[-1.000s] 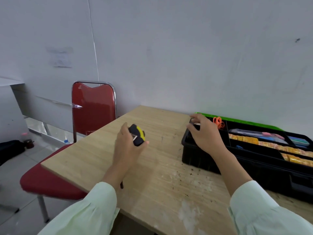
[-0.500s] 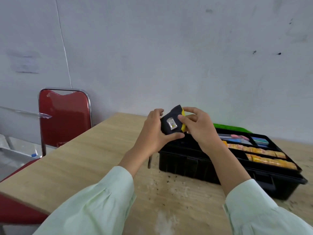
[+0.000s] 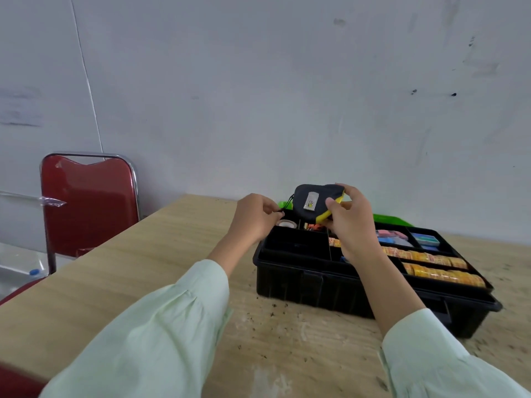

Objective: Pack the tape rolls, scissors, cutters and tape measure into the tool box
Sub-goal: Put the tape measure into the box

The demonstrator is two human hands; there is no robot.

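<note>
Tape measure (image 3: 313, 202), black with a yellow rim, held in the air above the far-left corner of the tool box (image 3: 301, 285). Nearest the camera, 2 pale green sleeves (image 3: 149, 334) reach forward over the wooden table (image 3: 115, 282). Its bare top spreads wide to the left of the arms, as far as its slanting left edge. Dark specks (image 3: 273, 308) lie on the wood just before the box. The tool box stands open, set back from the near edge, its black front wall facing the camera. Its tray has a wide near-left compartment (image 3: 296, 242) with its black floor in view. To the right, 2 rows of yellow tape rolls (image 3: 431, 272) lie end to end; behind them are pink and blue items (image 3: 390, 235), too small to identify. A clear tape roll (image 3: 286, 224) lies in the far-left compartment, just under the tape measure. Left hand (image 3: 253, 219): fingertips pinched on the black cord (image 3: 289, 203) that hangs from the tape measure. Right hand (image 3: 350, 222): thumb and fingers curled round the tape measure's right end. The edge of a green lid (image 3: 390, 219) shows behind the box. A red chair (image 3: 86, 202) stands beside the table's left edge, and a grey wall (image 3: 287, 96) closes the far side.
</note>
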